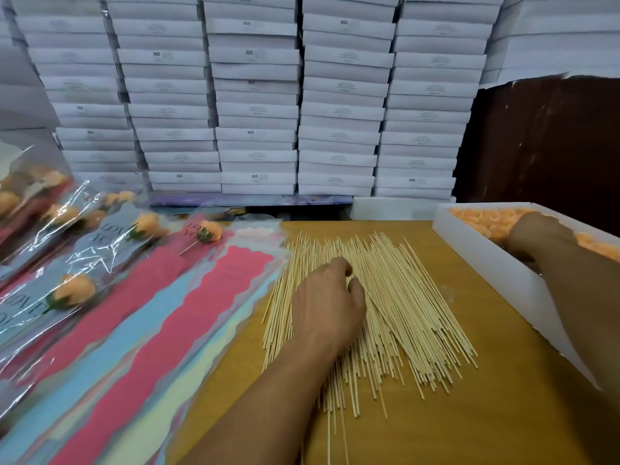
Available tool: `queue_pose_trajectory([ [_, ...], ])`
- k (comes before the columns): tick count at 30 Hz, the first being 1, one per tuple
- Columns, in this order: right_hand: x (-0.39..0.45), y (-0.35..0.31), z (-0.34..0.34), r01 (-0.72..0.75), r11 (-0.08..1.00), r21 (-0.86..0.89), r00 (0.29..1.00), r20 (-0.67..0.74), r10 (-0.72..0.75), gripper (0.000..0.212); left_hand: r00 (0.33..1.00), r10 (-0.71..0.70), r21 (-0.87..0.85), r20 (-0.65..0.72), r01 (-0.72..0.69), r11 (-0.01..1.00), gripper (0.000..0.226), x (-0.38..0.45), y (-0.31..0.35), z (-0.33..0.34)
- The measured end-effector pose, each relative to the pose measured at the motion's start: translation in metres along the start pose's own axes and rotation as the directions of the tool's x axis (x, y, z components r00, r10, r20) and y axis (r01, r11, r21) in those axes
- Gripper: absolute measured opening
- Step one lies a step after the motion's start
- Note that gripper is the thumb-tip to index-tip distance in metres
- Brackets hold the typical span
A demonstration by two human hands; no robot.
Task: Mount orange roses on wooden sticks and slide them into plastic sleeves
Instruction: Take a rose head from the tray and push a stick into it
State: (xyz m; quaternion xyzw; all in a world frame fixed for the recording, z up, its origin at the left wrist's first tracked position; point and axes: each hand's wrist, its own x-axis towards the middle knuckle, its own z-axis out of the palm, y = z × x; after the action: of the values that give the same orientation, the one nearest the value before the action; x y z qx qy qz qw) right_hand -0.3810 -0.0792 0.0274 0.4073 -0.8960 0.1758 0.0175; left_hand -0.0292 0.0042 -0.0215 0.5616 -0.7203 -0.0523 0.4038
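Note:
A wide pile of thin wooden sticks (396, 297) lies fanned out on the yellow-brown table (486, 414). My left hand (327, 303) rests on the pile's left part, fingers curled down and pinching a stick. At the right stands a long white box (496, 263) filled with orange roses (483, 216). My right hand (533, 233) reaches down into it among the roses, its fingers hidden. Flat plastic sleeves (174, 317) with pink, blue and yellow inserts lie fanned to the left of the sticks.
Finished sleeved roses (73, 290) lie piled at the far left. One rose on a stick (208, 232) rests on the sleeves' top end. A wall of stacked white boxes (255, 112) closes the back of the table; a dark panel (543, 142) stands back right.

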Motion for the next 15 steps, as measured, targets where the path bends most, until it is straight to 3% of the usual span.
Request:
queue_pose_trajectory([
  [5,-0.001,-0.008,-0.023,-0.067,0.997,-0.037,0.988,-0.143,0.061,0.02,1.0,-0.012,-0.002,0.015,0.012,1.0,0.022,-0.001,-0.001,-0.001],
  [8,-0.016,-0.022,-0.043,0.022,0.999,-0.048,0.976,-0.215,-0.032,0.017,1.0,-0.011,-0.016,0.012,0.011,1.0,0.022,0.0,0.0,-0.002],
  [11,-0.056,-0.05,-0.056,0.236,0.968,0.087,0.948,-0.237,-0.21,0.008,1.0,-0.017,-0.085,0.013,0.018,0.996,0.027,0.001,0.001,-0.004],
  [15,-0.136,-0.084,-0.049,0.403,0.819,0.408,0.913,-0.109,-0.394,0.006,0.999,-0.004,-0.214,0.047,0.014,0.977,0.043,0.0,0.001,-0.007],
])
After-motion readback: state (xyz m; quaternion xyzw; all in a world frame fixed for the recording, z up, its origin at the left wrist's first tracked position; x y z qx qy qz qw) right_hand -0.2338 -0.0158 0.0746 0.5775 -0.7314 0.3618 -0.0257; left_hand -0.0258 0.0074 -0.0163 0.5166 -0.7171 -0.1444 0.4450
